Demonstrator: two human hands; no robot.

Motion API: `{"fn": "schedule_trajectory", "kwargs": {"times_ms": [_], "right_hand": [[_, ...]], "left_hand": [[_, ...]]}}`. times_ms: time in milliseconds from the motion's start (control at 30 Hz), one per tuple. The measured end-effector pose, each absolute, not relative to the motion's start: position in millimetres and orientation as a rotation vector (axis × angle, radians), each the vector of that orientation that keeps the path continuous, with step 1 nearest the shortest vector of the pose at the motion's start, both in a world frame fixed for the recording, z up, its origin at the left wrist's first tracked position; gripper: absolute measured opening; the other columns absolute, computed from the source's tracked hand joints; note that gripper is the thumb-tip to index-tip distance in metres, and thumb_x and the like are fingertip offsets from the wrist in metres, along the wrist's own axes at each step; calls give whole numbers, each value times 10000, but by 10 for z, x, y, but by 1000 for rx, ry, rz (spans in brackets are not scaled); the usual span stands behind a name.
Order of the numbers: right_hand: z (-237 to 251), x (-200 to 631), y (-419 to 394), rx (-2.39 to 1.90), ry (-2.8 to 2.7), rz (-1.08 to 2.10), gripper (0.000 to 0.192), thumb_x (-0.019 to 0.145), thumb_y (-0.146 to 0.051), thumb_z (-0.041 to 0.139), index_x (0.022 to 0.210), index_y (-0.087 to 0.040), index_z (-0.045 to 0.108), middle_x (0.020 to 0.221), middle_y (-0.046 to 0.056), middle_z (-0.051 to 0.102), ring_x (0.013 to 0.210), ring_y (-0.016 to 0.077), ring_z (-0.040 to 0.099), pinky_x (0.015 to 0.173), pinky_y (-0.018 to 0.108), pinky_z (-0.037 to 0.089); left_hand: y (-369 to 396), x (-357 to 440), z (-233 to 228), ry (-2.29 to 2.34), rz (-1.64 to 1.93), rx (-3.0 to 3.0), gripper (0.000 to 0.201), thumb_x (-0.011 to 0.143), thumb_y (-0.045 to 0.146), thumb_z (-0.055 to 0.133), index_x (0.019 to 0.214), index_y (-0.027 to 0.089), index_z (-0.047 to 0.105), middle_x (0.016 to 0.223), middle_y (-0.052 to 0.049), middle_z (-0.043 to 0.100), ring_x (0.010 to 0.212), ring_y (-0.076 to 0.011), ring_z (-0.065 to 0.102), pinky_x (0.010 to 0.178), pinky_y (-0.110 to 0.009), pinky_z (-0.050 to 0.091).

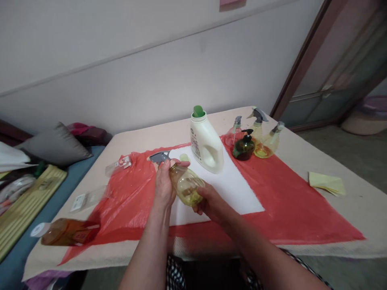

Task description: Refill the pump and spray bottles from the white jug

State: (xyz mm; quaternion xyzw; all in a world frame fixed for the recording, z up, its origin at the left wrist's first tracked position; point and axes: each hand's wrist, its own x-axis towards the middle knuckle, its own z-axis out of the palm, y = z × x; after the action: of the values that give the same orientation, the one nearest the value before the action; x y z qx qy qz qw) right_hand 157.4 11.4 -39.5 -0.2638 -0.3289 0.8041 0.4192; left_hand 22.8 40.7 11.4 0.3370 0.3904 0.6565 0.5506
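At the centre of the frame, your left hand [165, 183] closes around the neck of a clear yellow spray bottle [186, 186], fingers wrapped just under its grey trigger head [159, 157], while your right hand [211, 201] cups and grips the bottle's base from below; the bottle is tilted, lifted clear of the white sheet [236, 185] and the red plastic sheet [287, 209] spread over the table [347, 169]. A little yellowish liquid sits low in the bottle, toward your right hand. To work the head cleanly, judging from this hold, keep the base hand firm and steady and let the neck hand do the turning, with the bottle brought closer to upright so the liquid stays away from the opening. Keep it over the sheets, so that any drip lands there rather than on the bare cloth. Just above your hands stands a white detergent jug [207, 145] with a green cap, near enough to knock with the trigger head if you swing it toward the upper frame. Right of the jug cluster a dark green pump bottle [243, 147] and other spray bottles [266, 141]. At lower left an amber bottle [68, 231] lies on its side at the table's edge, well apart from your work.
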Motion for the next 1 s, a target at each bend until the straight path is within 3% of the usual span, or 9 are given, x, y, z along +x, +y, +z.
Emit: {"fn": "schedule_trajectory", "kwargs": {"times_ms": [167, 267, 367, 467, 567, 633, 667, 833, 1000], "right_hand": [[-388, 1563, 76, -541, -537, 2368, 723, 838, -794, 423, 1062, -136, 625, 722, 118, 734, 385, 82, 531, 330, 141, 281], [-382, 1540, 106, -600, -471, 2358, 670, 898, -753, 367, 1061, -152, 613, 662, 64, 697, 385, 94, 551, 331, 143, 304], [-392, 1508, 140, -726, -550, 2202, 608, 892, -724, 442, 1094, -166, 579, 657, 16, 656, 400, 96, 554, 339, 160, 336], [-417, 1473, 131, -862, -777, 1905, 694, 766, -652, 681, 1264, -227, 451, 851, 7, 674, 468, 110, 585, 390, 212, 424], [-448, 1455, 97, -1004, -1063, 1519, 926, 550, -404, 898, 1319, -279, 398, 1140, 39, 635, 765, 167, 666, 596, 289, 553], [-465, 1458, 88, -1051, -1190, 1342, 896, 514, -305, 910, 1280, -273, 447, 1194, 41, 610, 971, 204, 638, 746, 318, 566], [-469, 1464, 90, -1052, -1207, 1336, 857, 527, -292, 898, 1263, -272, 459, 1165, 34, 614, 983, 208, 629, 748, 321, 565], [-435, 1512, 124, -885, -991, 1708, 737, 554, -264, 833, 1182, -263, 447, 929, -37, 634, 538, 113, 588, 413, 240, 458], [-393, 1556, 103, -681, -810, 1936, 575, 611, -370, 820, 1080, -207, 530, 853, -12, 682, 423, 76, 558, 334, 174, 355]], "left_hand": [[377, 243, 125, 875, 1501, 753, 370, 864, 567, 607, 827, 199, 628, 838, -98, 780, 719, -204, 706, 652, -306, 535], [392, 261, 110, 881, 1549, 755, 354, 857, 552, 619, 809, 201, 609, 794, -84, 769, 690, -198, 699, 633, -297, 528], [432, 254, 79, 978, 1639, 772, 355, 833, 546, 649, 799, 194, 615, 754, -74, 764, 673, -193, 697, 648, -292, 522], [470, 230, 36, 1059, 1709, 801, 361, 843, 547, 642, 799, 189, 617, 753, -64, 764, 687, -189, 707, 676, -288, 516], [484, 221, -3, 1098, 1719, 832, 367, 861, 548, 626, 814, 183, 628, 767, -61, 763, 737, -193, 721, 711, -286, 518], [481, 223, -16, 1122, 1687, 857, 375, 859, 552, 631, 834, 178, 643, 784, -64, 764, 754, -194, 720, 716, -287, 524], [478, 223, -16, 1120, 1660, 863, 378, 853, 554, 638, 843, 177, 649, 794, -66, 766, 761, -197, 720, 714, -289, 527], [461, 191, 35, 1011, 1543, 824, 358, 829, 530, 663, 865, 174, 651, 845, -86, 779, 756, -196, 710, 701, -303, 545], [429, 173, 104, 966, 1484, 790, 343, 829, 502, 662, 865, 161, 662, 856, -110, 783, 745, -198, 705, 651, -292, 538]]}}
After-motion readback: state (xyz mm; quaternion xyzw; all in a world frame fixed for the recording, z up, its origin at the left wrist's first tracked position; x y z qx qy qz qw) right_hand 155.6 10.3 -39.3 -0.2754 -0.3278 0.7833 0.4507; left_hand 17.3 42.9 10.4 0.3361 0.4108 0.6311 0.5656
